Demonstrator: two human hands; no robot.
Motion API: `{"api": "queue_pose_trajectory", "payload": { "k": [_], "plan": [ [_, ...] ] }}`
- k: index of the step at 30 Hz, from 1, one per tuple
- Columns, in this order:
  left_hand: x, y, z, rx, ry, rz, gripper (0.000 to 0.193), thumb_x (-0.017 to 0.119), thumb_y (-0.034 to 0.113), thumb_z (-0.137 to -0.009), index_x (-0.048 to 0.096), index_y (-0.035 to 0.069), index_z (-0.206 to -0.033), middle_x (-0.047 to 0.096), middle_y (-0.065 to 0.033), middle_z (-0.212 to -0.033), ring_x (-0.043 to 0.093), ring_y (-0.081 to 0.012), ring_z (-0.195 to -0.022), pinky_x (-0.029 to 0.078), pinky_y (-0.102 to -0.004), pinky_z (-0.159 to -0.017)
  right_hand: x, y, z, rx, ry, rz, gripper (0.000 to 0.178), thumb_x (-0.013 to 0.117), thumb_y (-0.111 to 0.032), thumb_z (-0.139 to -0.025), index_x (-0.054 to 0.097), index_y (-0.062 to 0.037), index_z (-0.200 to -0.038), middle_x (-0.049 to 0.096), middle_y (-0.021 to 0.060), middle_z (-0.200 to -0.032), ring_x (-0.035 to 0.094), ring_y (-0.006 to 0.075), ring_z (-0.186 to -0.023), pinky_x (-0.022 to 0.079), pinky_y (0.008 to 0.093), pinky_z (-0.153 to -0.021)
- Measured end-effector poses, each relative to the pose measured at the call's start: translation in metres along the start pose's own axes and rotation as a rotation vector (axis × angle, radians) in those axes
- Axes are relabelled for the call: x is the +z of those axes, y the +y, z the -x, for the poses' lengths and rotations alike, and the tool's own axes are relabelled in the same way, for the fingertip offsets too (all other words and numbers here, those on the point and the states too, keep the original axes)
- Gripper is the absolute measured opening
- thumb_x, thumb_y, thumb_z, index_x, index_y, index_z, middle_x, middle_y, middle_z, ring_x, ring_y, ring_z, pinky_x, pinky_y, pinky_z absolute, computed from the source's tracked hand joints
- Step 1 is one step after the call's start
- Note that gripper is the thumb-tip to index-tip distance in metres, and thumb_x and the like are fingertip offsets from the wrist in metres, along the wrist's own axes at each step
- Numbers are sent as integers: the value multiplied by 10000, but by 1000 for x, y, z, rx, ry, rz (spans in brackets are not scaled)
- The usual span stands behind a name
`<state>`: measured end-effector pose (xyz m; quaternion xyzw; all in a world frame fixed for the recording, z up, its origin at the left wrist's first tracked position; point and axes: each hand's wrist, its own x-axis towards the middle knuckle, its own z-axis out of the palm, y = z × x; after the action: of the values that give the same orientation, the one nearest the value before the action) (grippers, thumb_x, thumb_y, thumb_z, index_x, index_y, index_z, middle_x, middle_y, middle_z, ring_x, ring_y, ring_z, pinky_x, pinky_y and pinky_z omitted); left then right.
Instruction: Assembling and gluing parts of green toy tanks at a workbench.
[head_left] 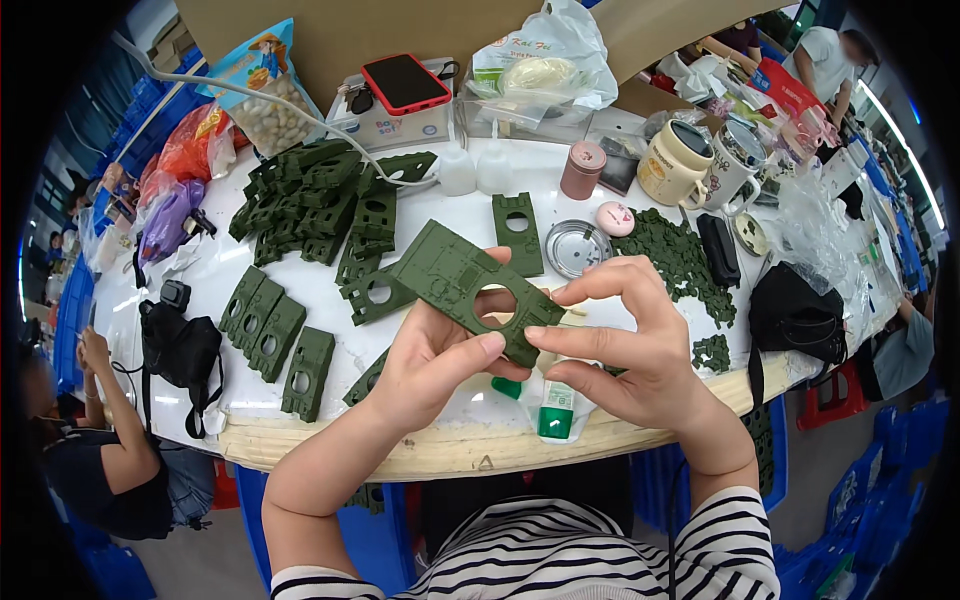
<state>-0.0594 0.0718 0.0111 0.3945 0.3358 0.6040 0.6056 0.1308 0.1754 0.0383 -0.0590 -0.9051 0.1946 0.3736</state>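
Observation:
A dark green plastic toy tank hull [440, 262] with a large round hole is held tilted above the table's front edge. My left hand [425, 365] grips it from below, thumb on its near edge beside the hole. The fingers of my right hand [625, 340] are bent and touch the hull's right end; whether a small piece sits under the fingertips I cannot make out. Below the hands lie a green-capped white glue bottle [556, 412] and a small green cap [506, 387]. Behind the hull lies another flat hull [517, 235].
A pile of green hulls [300, 200] is at the left, a row of them [262, 325] nearer. Small green parts [680, 260] spread at the right by a round metal tin [578, 248]. Mugs [675, 165], a black pouch [795, 315] and a black bag [180, 345] stand around.

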Motion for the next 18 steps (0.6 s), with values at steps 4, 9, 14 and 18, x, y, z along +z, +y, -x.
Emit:
{"api": "queue_pose_trajectory", "payload": {
  "k": [4,9,14,18],
  "plan": [
    [6,0,0,21,76,-38,714,566,130,-826,207,30,-1435,497,-213,-1271,563,-278,-1125,584,-367,-803,6,-4,0,-20,28,32,378,826,-172,-624,729,-161,-989,588,58,-980,551,248,-898,462,373,-768],
    [8,-5,1,66,94,-30,700,566,141,-848,200,33,-1435,468,-250,-1310,543,-288,-1158,581,-385,-814,10,-3,3,-63,55,111,406,824,-168,-607,725,-171,-1001,587,32,-944,550,241,-894,480,394,-803],
    [10,-9,1,117,112,-72,696,563,148,-865,189,39,-1442,462,-253,-1316,534,-303,-1173,574,-385,-825,11,-3,5,-90,69,169,400,811,-147,-611,722,-170,-1000,576,24,-907,546,221,-867,483,399,-814],
    [10,-6,1,113,90,-85,687,545,131,-876,176,41,-1448,457,-257,-1322,529,-310,-1182,570,-385,-831,12,-4,4,-76,103,152,376,800,-131,-612,718,-149,-979,571,14,-882,544,212,-854,481,409,-819]
  ]
}}
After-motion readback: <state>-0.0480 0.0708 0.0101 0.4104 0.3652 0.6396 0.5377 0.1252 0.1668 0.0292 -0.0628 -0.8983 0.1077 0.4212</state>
